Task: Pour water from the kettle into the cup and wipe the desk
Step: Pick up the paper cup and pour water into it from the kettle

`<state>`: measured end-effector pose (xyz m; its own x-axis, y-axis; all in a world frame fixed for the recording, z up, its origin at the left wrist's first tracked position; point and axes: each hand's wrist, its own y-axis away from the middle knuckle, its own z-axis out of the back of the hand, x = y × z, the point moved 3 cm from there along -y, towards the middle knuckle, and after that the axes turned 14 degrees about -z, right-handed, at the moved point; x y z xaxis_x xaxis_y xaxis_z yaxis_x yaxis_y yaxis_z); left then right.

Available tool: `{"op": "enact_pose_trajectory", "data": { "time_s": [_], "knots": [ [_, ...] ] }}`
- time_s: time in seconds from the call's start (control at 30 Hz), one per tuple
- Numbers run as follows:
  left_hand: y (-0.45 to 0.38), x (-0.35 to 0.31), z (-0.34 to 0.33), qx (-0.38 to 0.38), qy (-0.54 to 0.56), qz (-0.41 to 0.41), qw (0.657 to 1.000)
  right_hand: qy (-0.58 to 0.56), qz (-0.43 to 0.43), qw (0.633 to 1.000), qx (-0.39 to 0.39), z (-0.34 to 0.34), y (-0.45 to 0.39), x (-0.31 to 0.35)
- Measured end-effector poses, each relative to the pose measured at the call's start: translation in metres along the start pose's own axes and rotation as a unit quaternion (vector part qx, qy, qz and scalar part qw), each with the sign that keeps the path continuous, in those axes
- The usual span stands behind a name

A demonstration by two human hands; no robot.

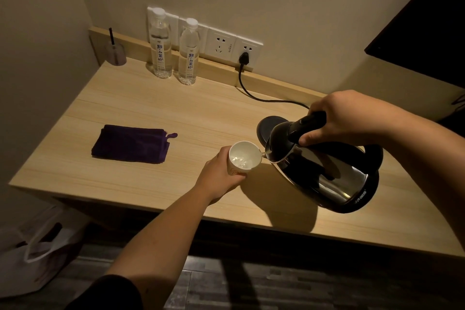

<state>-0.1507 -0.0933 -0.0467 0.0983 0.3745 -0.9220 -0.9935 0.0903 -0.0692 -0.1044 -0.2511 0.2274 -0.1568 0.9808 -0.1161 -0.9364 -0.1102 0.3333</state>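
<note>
A steel and black kettle (324, 173) is tilted to the left above the desk (151, 108), its spout at the rim of a white cup (244, 156). My right hand (344, 118) grips the kettle's black handle from above. My left hand (219, 176) is wrapped around the cup, which holds a little water at its bottom. A folded dark purple cloth (130, 143) lies flat on the desk to the left of the cup, untouched.
The kettle's black base (264, 128) sits behind the cup, its cord (251, 93) running to a wall socket (245, 55). Two water bottles (161, 45) (188, 53) and a small holder (115, 53) stand at the back. A white bag (37, 246) lies on the floor.
</note>
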Motion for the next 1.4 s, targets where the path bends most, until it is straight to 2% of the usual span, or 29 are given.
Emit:
{"op": "enact_pose_trajectory", "data": {
  "time_s": [0.1,0.2,0.33,0.47,0.63,0.77,0.9,1.03,1.33,1.4],
  "knots": [
    [0.000,0.000,0.000,0.003,0.000,0.005,1.000,-0.056,-0.020,0.998,0.012,-0.005,0.003,-0.011],
    [0.000,-0.001,0.001,0.005,0.001,0.009,1.000,-0.177,-0.057,0.982,0.015,-0.025,0.014,-0.033],
    [0.000,-0.002,0.001,0.007,0.000,0.004,1.000,-0.376,-0.114,0.919,-0.012,-0.078,0.037,-0.074],
    [0.001,-0.003,0.000,0.003,0.013,0.020,1.000,-0.516,-0.184,0.832,-0.086,-0.138,0.056,-0.106],
    [0.004,-0.007,0.000,-0.005,0.032,0.034,0.999,-0.584,-0.275,0.743,-0.180,-0.184,0.064,-0.132],
    [0.005,-0.011,0.000,-0.008,0.035,0.030,0.999,-0.589,-0.328,0.699,-0.238,-0.201,0.066,-0.147],
    [0.005,-0.016,-0.001,-0.013,0.033,0.030,0.999,-0.606,-0.353,0.664,-0.261,-0.211,0.065,-0.156],
    [0.003,-0.020,-0.002,-0.013,0.023,0.025,0.999,-0.602,-0.354,0.668,-0.257,-0.217,0.064,-0.163],
    [0.003,-0.021,-0.001,-0.008,0.016,0.025,1.000,-0.569,-0.326,0.717,-0.237,-0.214,0.066,-0.170],
    [0.003,-0.022,0.000,-0.005,0.015,0.026,1.000,-0.476,-0.298,0.768,-0.308,-0.202,0.075,-0.164]
  ]
}}
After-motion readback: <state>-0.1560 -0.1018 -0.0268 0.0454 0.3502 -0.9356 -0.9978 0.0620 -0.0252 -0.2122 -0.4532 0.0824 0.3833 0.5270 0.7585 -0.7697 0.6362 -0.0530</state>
